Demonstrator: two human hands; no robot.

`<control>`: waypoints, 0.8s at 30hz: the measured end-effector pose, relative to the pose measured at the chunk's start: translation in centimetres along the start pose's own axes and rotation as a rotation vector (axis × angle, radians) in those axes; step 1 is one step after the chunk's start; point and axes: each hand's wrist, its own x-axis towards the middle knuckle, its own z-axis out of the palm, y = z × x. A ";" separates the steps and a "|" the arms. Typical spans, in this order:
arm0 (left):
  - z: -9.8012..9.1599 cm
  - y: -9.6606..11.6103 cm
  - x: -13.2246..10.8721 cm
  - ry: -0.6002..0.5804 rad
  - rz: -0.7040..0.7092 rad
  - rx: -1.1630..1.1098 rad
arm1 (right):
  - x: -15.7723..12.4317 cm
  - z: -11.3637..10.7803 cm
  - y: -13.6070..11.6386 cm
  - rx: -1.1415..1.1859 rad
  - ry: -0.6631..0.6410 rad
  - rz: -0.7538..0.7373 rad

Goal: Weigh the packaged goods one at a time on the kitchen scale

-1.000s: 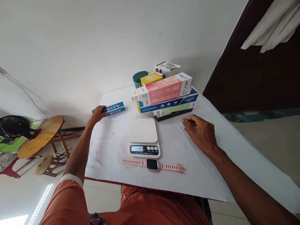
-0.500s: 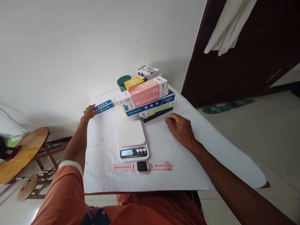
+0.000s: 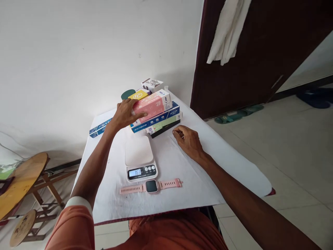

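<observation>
My left hand (image 3: 127, 114) is closed around the left end of a long pink-and-white box (image 3: 153, 105), thumb on its front and fingers over its top. That box lies on top of a stack, above a blue box (image 3: 157, 118), a pale green box (image 3: 166, 124) and a black box (image 3: 166, 129). My right hand (image 3: 189, 140) rests on the white table with its fingers curled in, and nothing shows in it. A white kitchen scale (image 3: 139, 151) with a bare platform reads 363. Just in front of it lies a pink-strapped watch (image 3: 151, 186).
Two blue boxes (image 3: 100, 127) lie side by side at the table's left. Behind the stack stand a green-lidded container (image 3: 128, 94), a yellow box (image 3: 138, 95) and a white box (image 3: 152, 84). Wooden stools (image 3: 23, 227) are at lower left, slippers (image 3: 229, 118) by the dark door.
My left hand has let go of the blue boxes at the left and moved right onto the pink box. My right hand keeps its place on the table. The view has shifted right.
</observation>
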 end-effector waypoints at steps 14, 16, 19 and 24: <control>-3.4 2.3 -12.2 0.025 -0.182 -0.277 | 0.3 -0.2 -0.2 0.001 0.019 0.028; -2.2 2.3 -15.1 -0.038 -0.180 -0.281 | 0.2 -0.2 -0.2 -0.012 0.017 0.025; 0.5 1.8 -17.9 -0.106 -0.204 -0.263 | 0.1 -0.1 -0.2 -0.029 0.001 0.027; 3.3 0.3 -19.3 -0.150 -0.257 -0.278 | 0.0 0.1 0.1 -0.062 -0.019 0.027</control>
